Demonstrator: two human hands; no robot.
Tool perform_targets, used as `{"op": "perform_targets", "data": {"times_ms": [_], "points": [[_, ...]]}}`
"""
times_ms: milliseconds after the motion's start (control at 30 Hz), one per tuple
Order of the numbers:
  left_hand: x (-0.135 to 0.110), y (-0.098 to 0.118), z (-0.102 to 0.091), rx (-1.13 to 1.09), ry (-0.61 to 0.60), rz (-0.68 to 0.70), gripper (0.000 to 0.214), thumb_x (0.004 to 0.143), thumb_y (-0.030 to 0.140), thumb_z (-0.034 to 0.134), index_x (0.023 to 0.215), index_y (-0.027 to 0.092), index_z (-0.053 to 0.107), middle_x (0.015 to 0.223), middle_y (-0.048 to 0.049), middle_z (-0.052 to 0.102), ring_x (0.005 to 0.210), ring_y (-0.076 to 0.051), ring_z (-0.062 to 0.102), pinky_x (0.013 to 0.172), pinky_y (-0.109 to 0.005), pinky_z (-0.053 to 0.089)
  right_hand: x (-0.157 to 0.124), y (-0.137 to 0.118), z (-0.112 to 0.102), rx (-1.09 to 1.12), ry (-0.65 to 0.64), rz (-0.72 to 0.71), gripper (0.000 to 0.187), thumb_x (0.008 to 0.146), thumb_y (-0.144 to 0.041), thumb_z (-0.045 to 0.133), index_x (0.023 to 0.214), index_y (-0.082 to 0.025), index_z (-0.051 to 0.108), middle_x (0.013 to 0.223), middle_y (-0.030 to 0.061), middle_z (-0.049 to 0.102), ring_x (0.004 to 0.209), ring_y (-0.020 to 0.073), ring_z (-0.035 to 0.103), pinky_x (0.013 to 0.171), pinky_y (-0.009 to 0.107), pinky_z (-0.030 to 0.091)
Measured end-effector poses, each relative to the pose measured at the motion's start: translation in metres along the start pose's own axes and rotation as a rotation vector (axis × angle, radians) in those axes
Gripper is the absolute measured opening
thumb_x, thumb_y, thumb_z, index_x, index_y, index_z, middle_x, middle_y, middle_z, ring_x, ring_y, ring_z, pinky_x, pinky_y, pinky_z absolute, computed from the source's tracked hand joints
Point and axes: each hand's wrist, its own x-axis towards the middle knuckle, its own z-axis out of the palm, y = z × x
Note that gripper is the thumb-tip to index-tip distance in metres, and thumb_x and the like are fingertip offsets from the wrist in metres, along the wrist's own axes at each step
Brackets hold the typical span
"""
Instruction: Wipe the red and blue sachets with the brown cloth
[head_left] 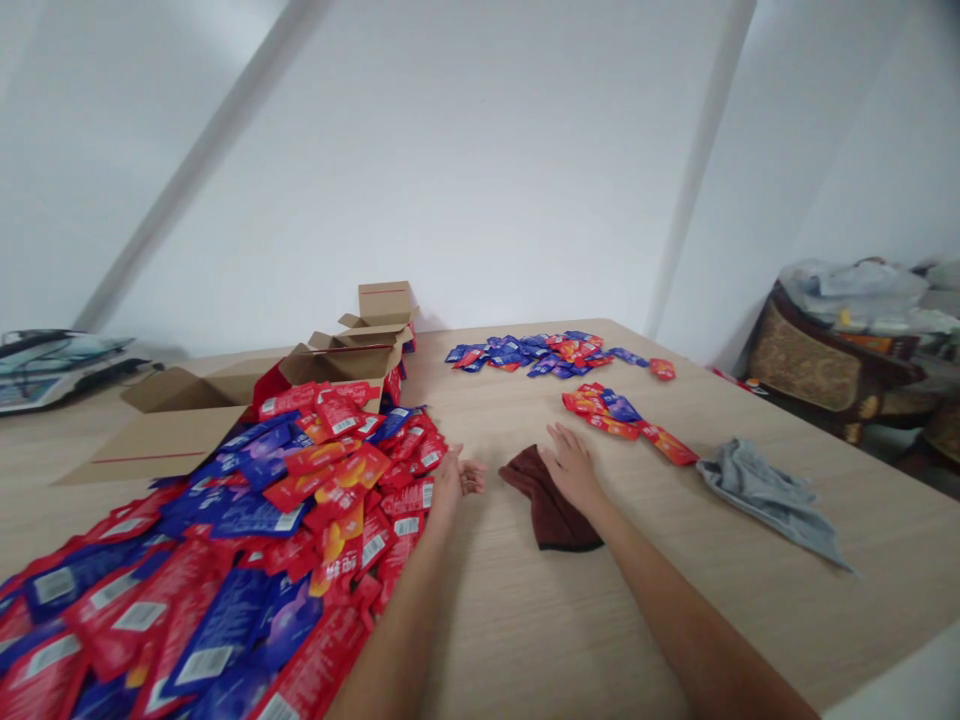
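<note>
A big heap of red and blue sachets [247,540] covers the left of the wooden table [525,620]. My left hand [456,478] rests at the heap's right edge, fingers loosely curled, holding nothing that I can see. My right hand [571,465] lies flat and open, its palm over the far end of a dark maroon cloth [551,510]. Just beyond its fingertips is a small row of red and blue sachets [622,418]. A larger scatter of mostly blue sachets [540,354] lies farther back.
Open cardboard boxes [345,355] stand behind the heap, and a flat carton [169,425] lies to their left. A grey cloth [769,495] is crumpled on the right of the table. A chair with piled things [832,350] stands past the right edge.
</note>
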Motion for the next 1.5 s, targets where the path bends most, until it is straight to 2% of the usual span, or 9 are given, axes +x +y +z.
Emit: {"op": "perform_targets", "data": {"times_ms": [133, 267, 467, 600, 733, 867, 1033, 1300, 1500], "points": [[-0.003, -0.018, 0.001, 0.096, -0.022, -0.049, 0.045, 0.086, 0.049, 0.036, 0.11, 0.012, 0.044, 0.061, -0.0035, 0.063, 0.042, -0.012, 0.055, 0.042, -0.022, 0.044, 0.037, 0.05, -0.016, -0.211, 0.014, 0.24, 0.057, 0.089, -0.038, 0.027, 0.135, -0.005, 0.032, 0.141, 0.0211, 0.029, 0.131, 0.0299, 0.022, 0.101, 0.05, 0.022], [-0.001, -0.024, -0.002, 0.14, -0.001, -0.063, 0.04, 0.085, 0.046, 0.04, 0.104, 0.011, 0.048, 0.059, -0.0037, 0.062, 0.04, -0.011, 0.054, 0.04, -0.022, 0.043, 0.047, 0.069, -0.021, -0.219, -0.151, 0.212, 0.058, 0.089, -0.036, 0.027, 0.133, 0.001, 0.034, 0.137, 0.027, 0.033, 0.129, 0.035, 0.026, 0.099, 0.058, 0.019], [0.002, -0.029, -0.006, 0.352, 0.084, 0.091, 0.034, 0.083, 0.04, 0.042, 0.098, 0.013, 0.054, 0.071, -0.0056, 0.062, 0.05, -0.013, 0.056, 0.045, -0.024, 0.045, 0.027, 0.008, -0.003, -0.077, -0.313, -0.081, 0.051, 0.092, -0.042, 0.021, 0.134, -0.021, 0.04, 0.138, 0.0051, 0.042, 0.127, 0.0166, 0.035, 0.105, 0.034, 0.024], [-0.002, -0.027, -0.013, 0.807, 0.174, 0.423, 0.027, 0.082, 0.027, 0.044, 0.101, 0.015, 0.059, 0.099, -0.0103, 0.062, 0.09, -0.02, 0.06, 0.078, -0.035, 0.049, -0.003, -0.03, -0.017, 0.086, -0.335, -0.26, 0.054, 0.091, -0.05, 0.02, 0.135, -0.025, 0.037, 0.136, 0.0056, 0.043, 0.124, 0.0183, 0.037, 0.099, 0.034, 0.03], [-0.009, -0.025, -0.01, 1.219, -0.009, 0.569, 0.041, 0.084, 0.019, 0.039, 0.124, 0.015, 0.048, 0.131, -0.0117, 0.047, 0.124, -0.02, 0.039, 0.104, -0.038, 0.03, -0.04, -0.042, -0.026, -0.018, -0.385, -0.366, 0.054, 0.079, -0.046, 0.051, 0.13, -0.032, 0.04, 0.136, 0.0051, 0.04, 0.117, 0.0263, 0.041, 0.091, 0.04, 0.036], [-0.018, -0.029, -0.002, 1.519, -0.247, 0.496, 0.047, 0.089, 0.027, 0.032, 0.134, 0.018, 0.037, 0.143, -0.0074, 0.034, 0.134, -0.021, 0.022, 0.108, -0.044, 0.019, -0.046, -0.033, -0.026, -0.078, -0.371, -0.304, 0.047, 0.075, -0.017, 0.048, 0.12, -0.03, 0.049, 0.127, 0.005, 0.045, 0.11, 0.0233, 0.045, 0.087, 0.035, 0.038], [-0.034, -0.034, 0.015, 1.595, -0.4, 0.546, 0.047, 0.091, 0.032, 0.026, 0.136, 0.019, 0.036, 0.143, -0.0062, 0.034, 0.134, -0.022, 0.023, 0.108, -0.047, 0.018, -0.022, -0.028, -0.038, -0.006, -0.066, -0.099, 0.052, 0.082, -0.02, 0.04, 0.134, -0.025, 0.035, 0.123, 0.0082, 0.045, 0.106, 0.0206, 0.046, 0.089, 0.032, 0.037], [-0.042, -0.038, 0.031, 1.599, -0.445, 0.591, 0.042, 0.089, 0.021, 0.029, 0.124, 0.012, 0.05, 0.128, -0.0125, 0.052, 0.122, -0.02, 0.043, 0.108, -0.037, 0.023, -0.027, -0.036, 0.009, -0.234, -0.173, -0.259, 0.049, 0.082, -0.017, 0.041, 0.127, -0.037, 0.045, 0.141, -0.0015, 0.034, 0.121, 0.0272, 0.03, 0.094, 0.045, 0.028], [-0.041, -0.04, 0.026, 1.546, -0.445, 0.566, 0.044, 0.089, 0.024, 0.029, 0.132, 0.017, 0.041, 0.14, -0.0077, 0.04, 0.13, -0.018, 0.033, 0.108, -0.04, 0.021, 0.013, 0.005, 0.002, -0.38, -0.202, 0.046, 0.049, 0.084, -0.015, 0.035, 0.129, -0.033, 0.045, 0.139, 0.0027, 0.037, 0.115, 0.0266, 0.035, 0.084, 0.043, 0.035]]}}
